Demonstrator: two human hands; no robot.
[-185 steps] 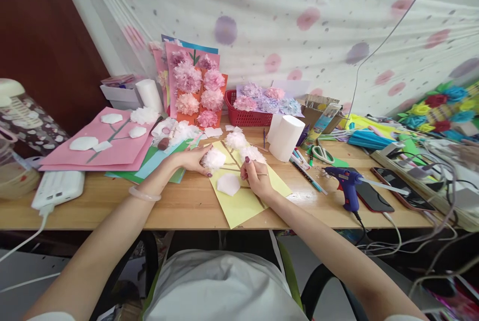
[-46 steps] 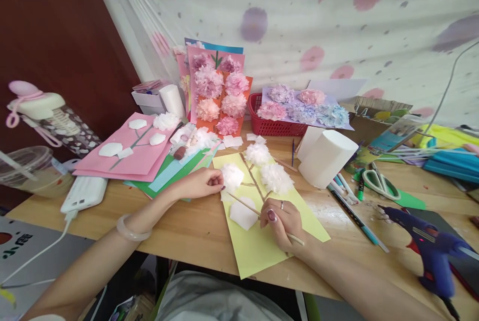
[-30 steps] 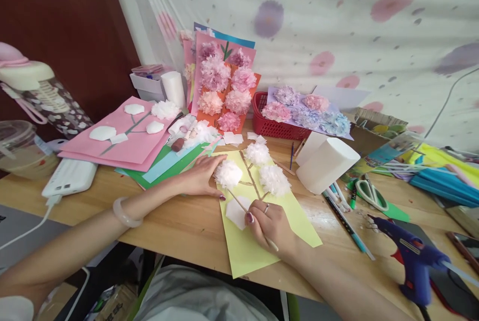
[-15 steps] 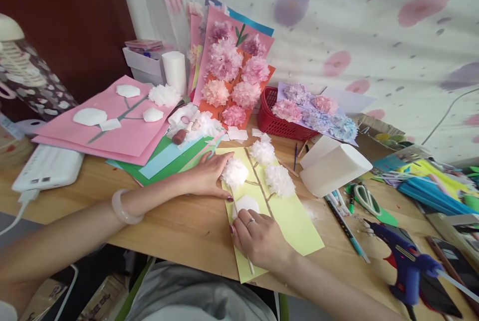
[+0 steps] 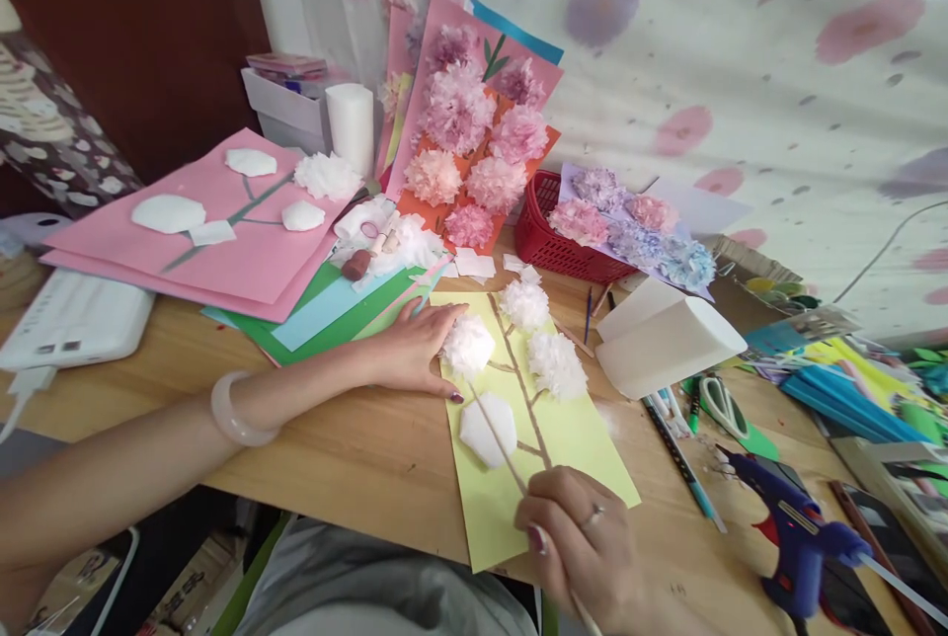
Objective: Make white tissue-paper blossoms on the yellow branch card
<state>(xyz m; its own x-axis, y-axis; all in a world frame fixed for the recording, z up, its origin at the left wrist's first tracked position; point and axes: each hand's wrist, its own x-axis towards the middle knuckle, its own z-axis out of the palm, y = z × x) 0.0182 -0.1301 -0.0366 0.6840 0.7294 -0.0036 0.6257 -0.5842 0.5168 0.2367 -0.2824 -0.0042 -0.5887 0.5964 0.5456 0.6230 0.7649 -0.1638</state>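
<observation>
My right hand [image 5: 582,537] grips a thin wooden stick [image 5: 498,438], its far end at the lower edge of a fluffy white paper flower [image 5: 468,345]. Fingers apart, my left hand [image 5: 415,350] lies at the left edge of the yellow sheet [image 5: 585,458], thumb and forefinger around that flower's side. A drawn brown branch runs down the sheet. Two more fluffy flowers, an upper one [image 5: 524,304] and a right one [image 5: 557,365], sit along it. Below the stick is a flat white paper pad [image 5: 487,431].
On the left are pink sheets [image 5: 244,276] with white pads and a power bank [image 5: 78,320]. Finished flower cards [image 5: 451,103] stand behind, beside a red basket [image 5: 540,231]. A white paper roll [image 5: 667,345], scissors [image 5: 722,404] and glue gun [image 5: 796,517] lie right.
My right hand has moved right and toward me with the stick, uncovering the white pad. My left hand stays by the flower. The view has shifted slightly.
</observation>
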